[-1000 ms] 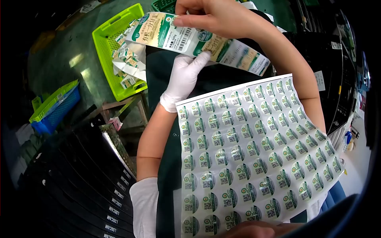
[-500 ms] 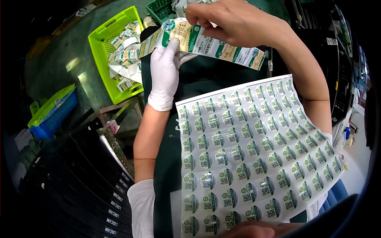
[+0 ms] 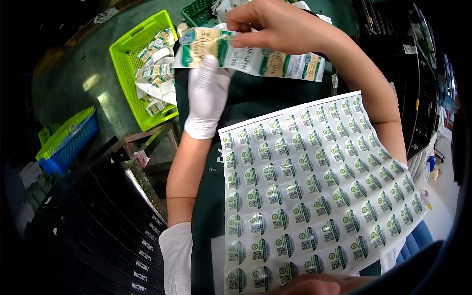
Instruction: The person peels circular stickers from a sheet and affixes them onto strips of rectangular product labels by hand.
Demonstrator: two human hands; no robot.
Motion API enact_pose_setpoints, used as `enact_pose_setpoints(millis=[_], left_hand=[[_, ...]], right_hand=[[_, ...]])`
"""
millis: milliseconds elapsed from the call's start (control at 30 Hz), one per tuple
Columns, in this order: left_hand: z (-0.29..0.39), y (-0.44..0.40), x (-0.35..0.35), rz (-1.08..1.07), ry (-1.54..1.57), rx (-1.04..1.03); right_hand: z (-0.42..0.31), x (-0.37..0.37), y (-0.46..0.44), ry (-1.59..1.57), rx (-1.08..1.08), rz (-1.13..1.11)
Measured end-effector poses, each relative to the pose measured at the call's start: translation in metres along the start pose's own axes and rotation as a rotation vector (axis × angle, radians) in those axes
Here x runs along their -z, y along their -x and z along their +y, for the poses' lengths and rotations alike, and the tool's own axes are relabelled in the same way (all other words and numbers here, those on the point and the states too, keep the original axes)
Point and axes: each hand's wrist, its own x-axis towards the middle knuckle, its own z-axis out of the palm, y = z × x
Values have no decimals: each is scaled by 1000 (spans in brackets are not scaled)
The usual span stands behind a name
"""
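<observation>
A strip of printed green, cream and white labels (image 3: pixel 241 57) stretches across the top of my lap. My left hand (image 3: pixel 207 98), in a white glove, is closed on its left part, thumb in front and fingers mostly hidden behind. My right hand (image 3: pixel 275 29), bare, pinches the strip's upper edge between thumb and curled fingers. A round sticker (image 3: pixel 187 37) shows near the strip's left end, slightly blurred. Below both hands, a large sheet of round QR-code stickers (image 3: pixel 314 182) lies over my dark green apron (image 3: pixel 201 196).
A lime-green basket (image 3: pixel 123 64) holding more label strips stands beyond my left hand. Farther left are a blue basket (image 3: pixel 73 140) and stacked black crates (image 3: pixel 108 236). A dark green basket (image 3: pixel 194 14) sits at the top, and black racks (image 3: pixel 413 73) rise on the right.
The label strip has shifted left, its right end slightly up. My left thumb has slid down towards the strip's lower edge, and my right thumb now presses on the strip.
</observation>
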Motion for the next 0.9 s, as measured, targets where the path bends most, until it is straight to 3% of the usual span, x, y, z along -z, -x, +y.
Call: enact_pose_setpoints(millis=[100, 233, 467, 600, 900], left_hand=[[-30, 5, -9, -48, -405, 188], [-10, -1, -15, 43, -225, 287], [3, -7, -1, 154, -190, 180], [3, -5, -4, 160, -227, 127], [9, -8, 6, 152, 87, 126]], right_hand=[[-17, 2, -3, -240, -117, 16], [-11, 7, 5, -60, -26, 285], [-23, 27, 19, 40, -76, -26], [-10, 17, 21, 119, 120, -22], [-18, 20, 3, 121, 66, -48]])
